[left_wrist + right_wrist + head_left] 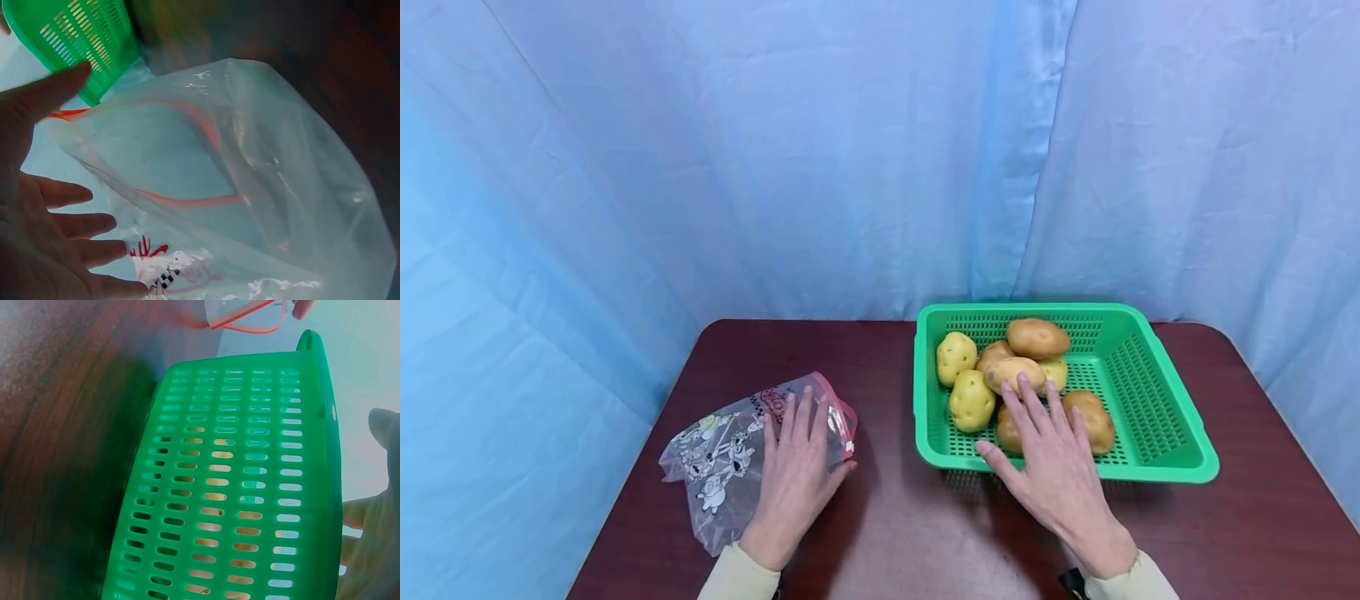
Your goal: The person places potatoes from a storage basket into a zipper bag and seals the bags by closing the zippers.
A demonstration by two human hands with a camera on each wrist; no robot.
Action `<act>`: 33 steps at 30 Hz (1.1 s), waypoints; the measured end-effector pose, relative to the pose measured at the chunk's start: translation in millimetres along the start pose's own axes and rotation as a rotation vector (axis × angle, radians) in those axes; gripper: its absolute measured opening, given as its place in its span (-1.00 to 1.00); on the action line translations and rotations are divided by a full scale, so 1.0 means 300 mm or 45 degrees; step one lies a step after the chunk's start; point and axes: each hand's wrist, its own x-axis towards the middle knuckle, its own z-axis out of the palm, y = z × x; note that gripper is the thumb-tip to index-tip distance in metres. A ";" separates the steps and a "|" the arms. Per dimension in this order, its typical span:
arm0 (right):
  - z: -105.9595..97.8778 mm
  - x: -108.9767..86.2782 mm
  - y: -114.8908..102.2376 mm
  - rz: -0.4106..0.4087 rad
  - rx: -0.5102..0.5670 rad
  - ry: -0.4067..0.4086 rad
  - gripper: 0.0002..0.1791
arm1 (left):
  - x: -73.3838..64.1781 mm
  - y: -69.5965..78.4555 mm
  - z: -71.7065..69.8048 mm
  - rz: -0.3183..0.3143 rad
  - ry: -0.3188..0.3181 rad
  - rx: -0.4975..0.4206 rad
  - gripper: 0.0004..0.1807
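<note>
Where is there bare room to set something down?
Bare tabletop lies between the plastic bag and the green basket, behind the bag, and right of the basket. The basket's right end is free too. Crowded: the basket's left and middle, with potatoes and the right hand; also the bag, under the left hand.

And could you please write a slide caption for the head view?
Left hand over a clear printed bag, right hand over potatoes in a green basket.

Head view bright; wrist views – hazier, softer.
</note>
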 end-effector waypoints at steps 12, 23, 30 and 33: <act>0.013 -0.006 -0.028 -0.064 -0.008 0.034 -0.07 | -0.016 -0.068 -0.010 0.100 0.346 -0.106 -0.45; 0.009 0.022 -0.085 -0.101 0.051 0.075 -0.11 | 0.009 -0.063 -0.026 0.147 0.795 -0.456 -0.49; 0.006 0.055 -0.143 -0.120 0.161 0.120 -0.15 | 0.055 -0.030 -0.034 0.165 0.980 -0.660 -0.53; -0.001 0.071 -0.170 -0.114 0.273 0.118 -0.21 | 0.078 -0.015 -0.029 0.179 1.051 -0.724 -0.57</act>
